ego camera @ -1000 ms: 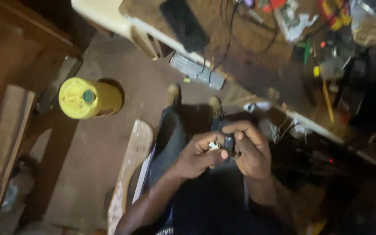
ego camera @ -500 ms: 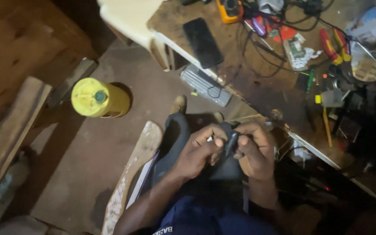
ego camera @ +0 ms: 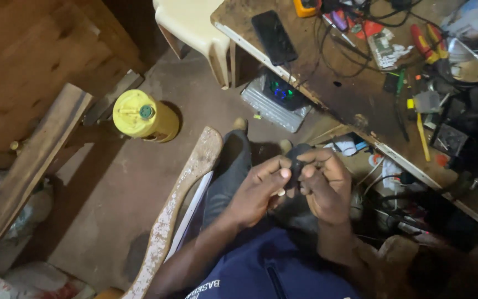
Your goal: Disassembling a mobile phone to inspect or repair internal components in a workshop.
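A small dark object (ego camera: pixel 295 160) sits pinched between both hands, above the person's lap, just below the edge of the workbench (ego camera: pixel 327 83); the left hand (ego camera: pixel 258 191) grips it from the left with thumb and fingers curled, the right hand (ego camera: pixel 325 185) closes on it from the right, knuckles up; both forearms rise from below and meet at it; the object looks black and rounded, mostly hidden by fingers; its kind cannot be told.
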